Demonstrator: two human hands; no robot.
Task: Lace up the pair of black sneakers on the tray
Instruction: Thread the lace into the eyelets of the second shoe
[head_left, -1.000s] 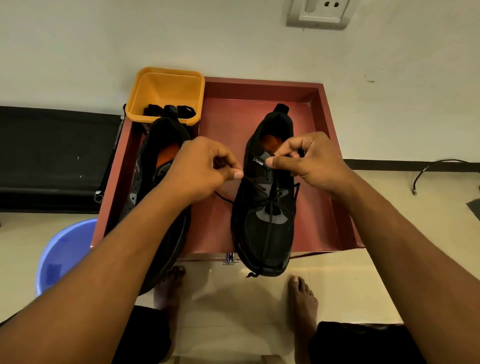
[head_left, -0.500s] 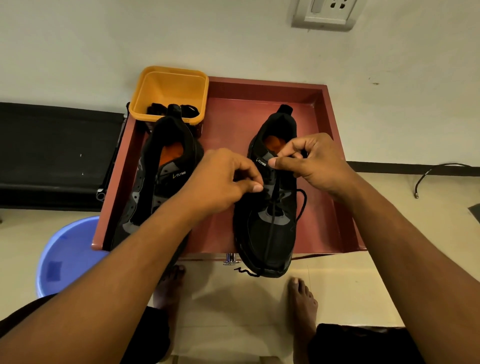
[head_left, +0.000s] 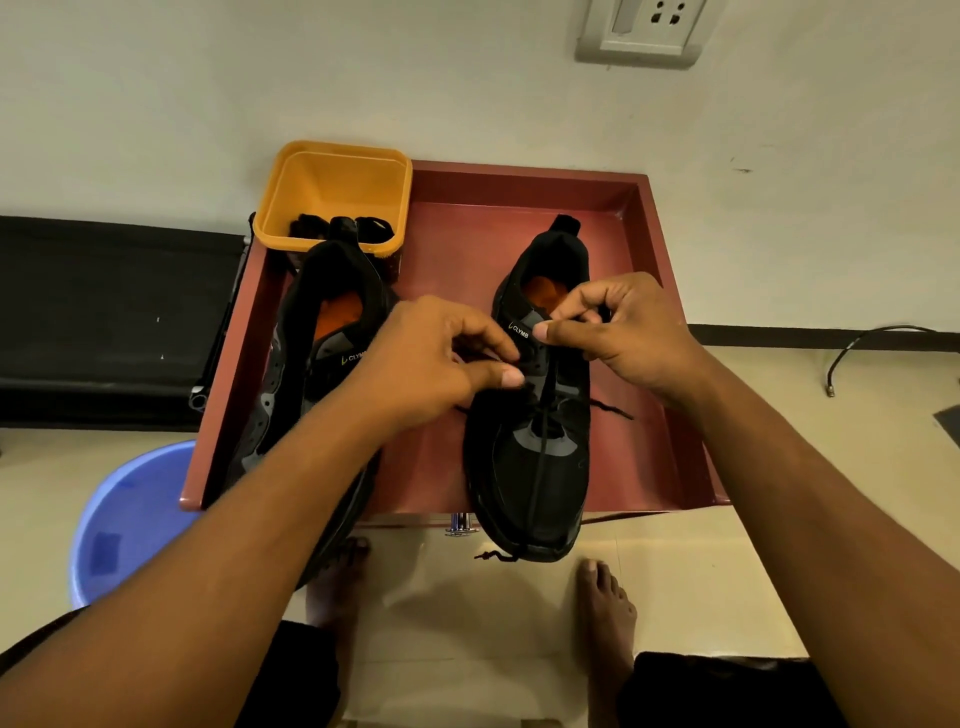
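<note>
Head view, near to far: two bare feet (head_left: 608, 608) rest on the floor (head_left: 493, 618), with one blue basin (head_left: 130, 519) to their left. One sneaker (head_left: 530, 499) lies lengthwise on the single red tray (head_left: 644, 457), toe overhanging the near edge and heel away, so its eyelet rows face the worker. One black lace (head_left: 539, 467) runs down its middle, a loose end trailing off the toe. Both hands meet over the upper eyelets. The left hand (head_left: 436, 358) has its fingers curled, pinching the lace at the left row. The right hand (head_left: 623, 332) pinches it near the collar, probably to keep it taut for threading. The second sneaker (head_left: 322, 332) lies alongside, partly hidden by the left forearm (head_left: 260, 519), with no lace visible on it. One yellow tub (head_left: 332, 182) at the tray's far left corner holds spare laces (head_left: 363, 228), number unclear.
</note>
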